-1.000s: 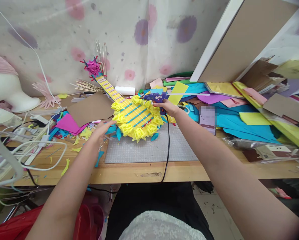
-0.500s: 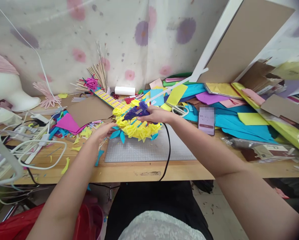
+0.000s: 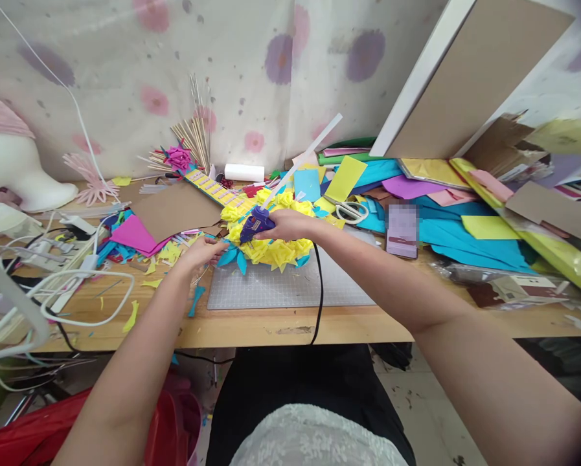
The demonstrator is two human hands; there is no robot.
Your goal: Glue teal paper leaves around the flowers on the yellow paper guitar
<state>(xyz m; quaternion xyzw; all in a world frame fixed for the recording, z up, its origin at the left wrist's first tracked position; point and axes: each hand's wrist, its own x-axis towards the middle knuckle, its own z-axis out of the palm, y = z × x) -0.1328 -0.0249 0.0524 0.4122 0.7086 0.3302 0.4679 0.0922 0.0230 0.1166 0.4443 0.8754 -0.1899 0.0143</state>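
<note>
A yellow paper guitar model (image 3: 275, 246) with ruffled yellow flowers and blue leaves lies on a grey cutting mat (image 3: 290, 288). Its neck (image 3: 212, 189) runs back left to a magenta flower (image 3: 178, 157). My right hand (image 3: 290, 224) is closed round a purple glue gun (image 3: 255, 224), nozzle tilted down at the body's left edge, a white glue stick (image 3: 314, 145) jutting up behind. The gun's black cord (image 3: 320, 291) drops over the table edge. My left hand (image 3: 200, 249) rests at the body's left rim by a blue leaf (image 3: 229, 255), fingers curled; whether it pinches anything is hidden.
Coloured paper sheets (image 3: 440, 213), scissors (image 3: 351, 210) and a phone (image 3: 403, 230) lie to the right. Cardboard boards (image 3: 469, 77) lean at the back right. White cables (image 3: 57, 285) and paper scraps (image 3: 135, 236) crowd the left. Wooden sticks (image 3: 195, 133) stand behind the guitar neck.
My right hand swung the glue gun from the far side of the guitar down over its left edge, nozzle pointing down. The guitar body was laid flatter. My left hand stayed at the rim.
</note>
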